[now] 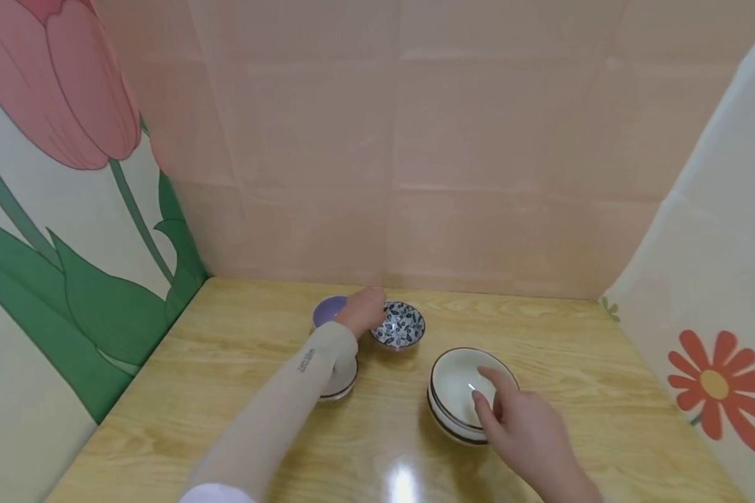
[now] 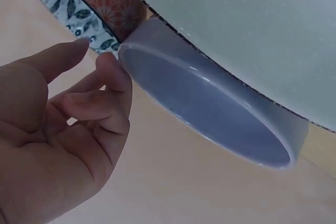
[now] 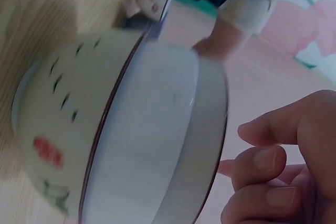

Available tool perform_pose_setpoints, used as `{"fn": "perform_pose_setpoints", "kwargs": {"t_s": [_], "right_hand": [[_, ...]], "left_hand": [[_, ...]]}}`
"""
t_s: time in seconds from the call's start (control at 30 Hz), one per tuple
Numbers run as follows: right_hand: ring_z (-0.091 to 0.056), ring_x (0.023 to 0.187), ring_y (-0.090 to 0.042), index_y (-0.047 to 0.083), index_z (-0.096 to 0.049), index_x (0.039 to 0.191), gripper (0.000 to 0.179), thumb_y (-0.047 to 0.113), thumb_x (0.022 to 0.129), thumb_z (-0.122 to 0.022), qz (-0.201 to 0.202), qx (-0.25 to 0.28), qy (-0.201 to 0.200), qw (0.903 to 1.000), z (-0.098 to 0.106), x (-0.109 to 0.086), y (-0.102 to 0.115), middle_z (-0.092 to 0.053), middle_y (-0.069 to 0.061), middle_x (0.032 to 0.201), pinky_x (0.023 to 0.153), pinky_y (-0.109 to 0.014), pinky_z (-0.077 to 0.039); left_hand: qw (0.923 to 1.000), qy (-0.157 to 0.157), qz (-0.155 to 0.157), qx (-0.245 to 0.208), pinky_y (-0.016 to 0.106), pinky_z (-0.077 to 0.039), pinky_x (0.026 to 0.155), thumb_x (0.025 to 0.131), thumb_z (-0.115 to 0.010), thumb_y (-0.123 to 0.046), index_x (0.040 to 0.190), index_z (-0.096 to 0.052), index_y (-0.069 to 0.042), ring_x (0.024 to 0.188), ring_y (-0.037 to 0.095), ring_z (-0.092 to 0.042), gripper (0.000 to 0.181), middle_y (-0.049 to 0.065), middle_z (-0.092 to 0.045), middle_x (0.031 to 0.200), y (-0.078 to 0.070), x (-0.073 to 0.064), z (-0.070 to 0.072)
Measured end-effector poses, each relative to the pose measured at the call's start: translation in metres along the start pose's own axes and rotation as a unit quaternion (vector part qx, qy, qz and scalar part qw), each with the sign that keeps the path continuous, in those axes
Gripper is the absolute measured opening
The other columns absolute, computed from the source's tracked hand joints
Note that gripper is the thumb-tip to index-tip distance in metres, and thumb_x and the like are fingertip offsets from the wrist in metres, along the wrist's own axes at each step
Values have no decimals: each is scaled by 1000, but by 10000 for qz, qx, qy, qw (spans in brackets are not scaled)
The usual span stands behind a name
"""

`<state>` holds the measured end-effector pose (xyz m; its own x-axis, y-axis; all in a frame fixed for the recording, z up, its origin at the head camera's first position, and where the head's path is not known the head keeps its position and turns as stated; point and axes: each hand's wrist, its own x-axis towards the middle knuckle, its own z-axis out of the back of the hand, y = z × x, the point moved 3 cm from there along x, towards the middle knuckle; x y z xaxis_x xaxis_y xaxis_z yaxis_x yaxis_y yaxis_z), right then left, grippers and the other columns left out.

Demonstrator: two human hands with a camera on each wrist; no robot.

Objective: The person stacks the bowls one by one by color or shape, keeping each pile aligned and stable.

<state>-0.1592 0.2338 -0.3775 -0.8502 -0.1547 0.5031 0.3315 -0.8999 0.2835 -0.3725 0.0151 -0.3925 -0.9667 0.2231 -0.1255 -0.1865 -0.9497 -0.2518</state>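
Wood-grain table (image 1: 554, 349) stands before a pink cloth (image 1: 478, 140). On its right part sits a stack of cream bowls (image 1: 445, 422), one nested in another. The right hand (image 1: 535, 426) is at the near right side of this stack, with thumb and index finger spread apart and nothing held. Farther back, the left hand (image 1: 363, 311) is between a purple bowl (image 1: 328, 307) and a leaf-patterned bowl (image 1: 409, 328), close to the rim of the second one. Its fingers are loosely bent, with a gap to the thumb; it seems to hold nothing, but whether a fingertip touches the rim, I cannot tell. Below the left sleeve (image 1: 270, 419), a pale bowl (image 1: 342, 384) is partly hidden. I judge that this sleeve could catch its rim and push it, since the arm passes over it. Also, the left hand could knock the purple bowl, because the space is narrow. If the right hand presses on only one side, the stack may tilt.
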Motion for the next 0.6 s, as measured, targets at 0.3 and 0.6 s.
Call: {"fn": "perform_pose_setpoints", "kwargs": {"t_s": [0.3,0.6], "right_hand": [[-30,49,12,17,-68,117,29,12,88,-73,1191,1140,732,9836,-12,-13,37,-34,29,58,47,-12,-29],[-40,52,9,12,-63,127,31,25,98,-64,1559,1873,2835,9275,-35,-19,66,-43,23,63,49,-13,-37]], "left_hand": [[9998,102,52,164,34,-53,87,93,-63,-1,106,-64,-10,97,19,-58,16,6,-63,113,2,7,-6],[10000,-50,-27,-32,36,-54,86,96,-58,-1,103,-63,-8,96,21,-62,11,8,-65,112,5,14,-9]]}}
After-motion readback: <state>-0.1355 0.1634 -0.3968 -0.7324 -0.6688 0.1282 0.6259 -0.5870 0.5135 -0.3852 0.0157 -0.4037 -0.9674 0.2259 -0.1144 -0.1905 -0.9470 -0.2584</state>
